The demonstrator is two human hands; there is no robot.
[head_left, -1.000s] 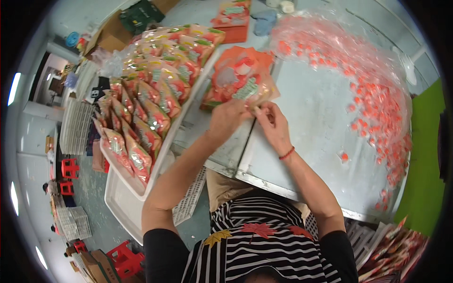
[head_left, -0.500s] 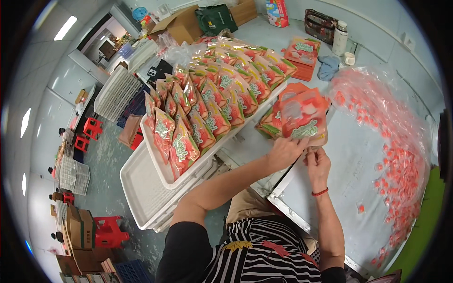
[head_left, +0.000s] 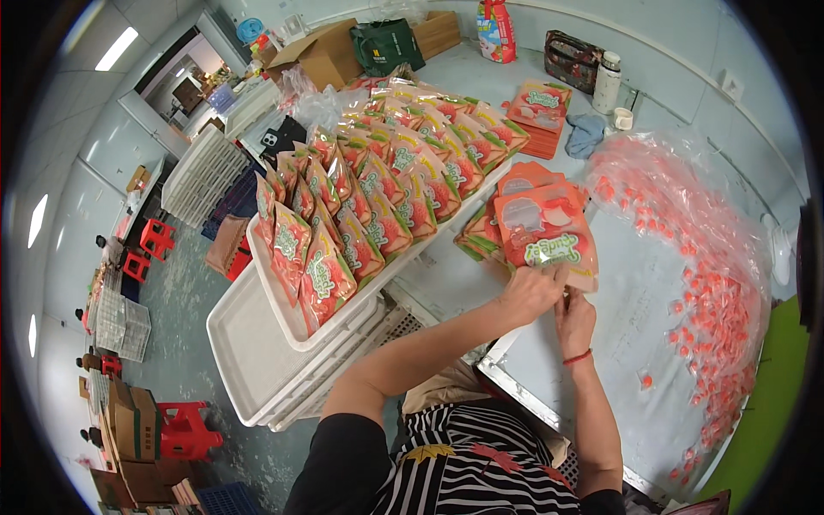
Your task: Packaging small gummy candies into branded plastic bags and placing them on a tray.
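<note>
Between my hands is a flat red candy pouch (head_left: 542, 225) with green lettering and a clear window, its printing upside down to me. My left hand (head_left: 534, 293) is closed on its near edge, fingers pinched at the corner. Just right of it, my right hand (head_left: 575, 324) pinches the same edge from below; its fingertips are partly hidden. More red pouches (head_left: 481, 230) lie beneath and to the left of the held one. On the right, small wrapped red candies (head_left: 725, 343) spill from a large clear plastic bag (head_left: 687, 163) onto the pale work surface (head_left: 601, 369).
At left, a white tray (head_left: 302, 330) full of upright filled pouches rests on stacked trays (head_left: 249, 343). Further back are flat pouches (head_left: 539, 107), a blue cloth (head_left: 585, 136), a white bottle (head_left: 607, 84), a cup (head_left: 623, 118) and a green bag (head_left: 386, 47).
The held pouch now shows its printed face more squarely, with less glare on it. Both hands have shifted slightly nearer to me, still at its near edge. The whole view has moved slightly.
</note>
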